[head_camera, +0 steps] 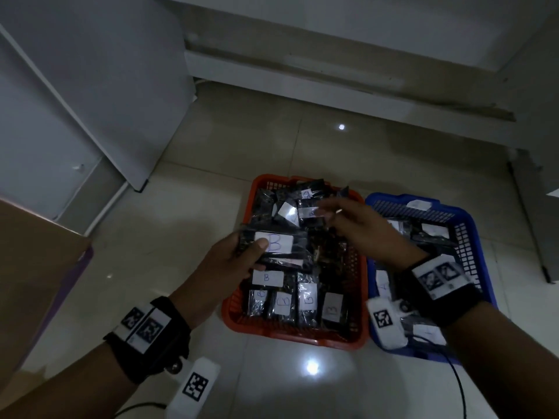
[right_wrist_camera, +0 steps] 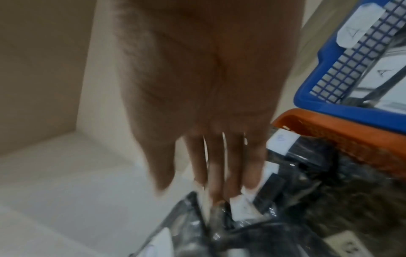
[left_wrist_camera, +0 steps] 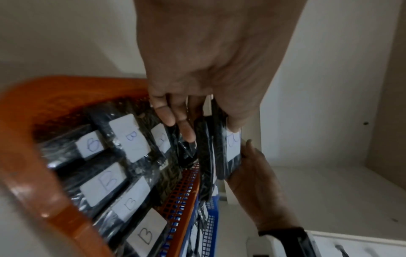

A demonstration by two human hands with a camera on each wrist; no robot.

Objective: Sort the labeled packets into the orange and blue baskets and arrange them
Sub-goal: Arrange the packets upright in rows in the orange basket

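Observation:
An orange basket sits on the floor with a blue basket touching its right side. Black packets with white "B" labels lie in a row along the orange basket's near side, with a loose heap at its far end. My left hand grips a small stack of B packets above the orange basket, thumb on the top label. My right hand reaches over the far heap with straight fingers, holding nothing. Packets labelled "A" lie in the blue basket.
A cardboard box stands at the left edge. A white cabinet panel rises at the back left, with a low white ledge behind the baskets. A dark frame leg stands right of the blue basket. A black cable trails from my right wrist.

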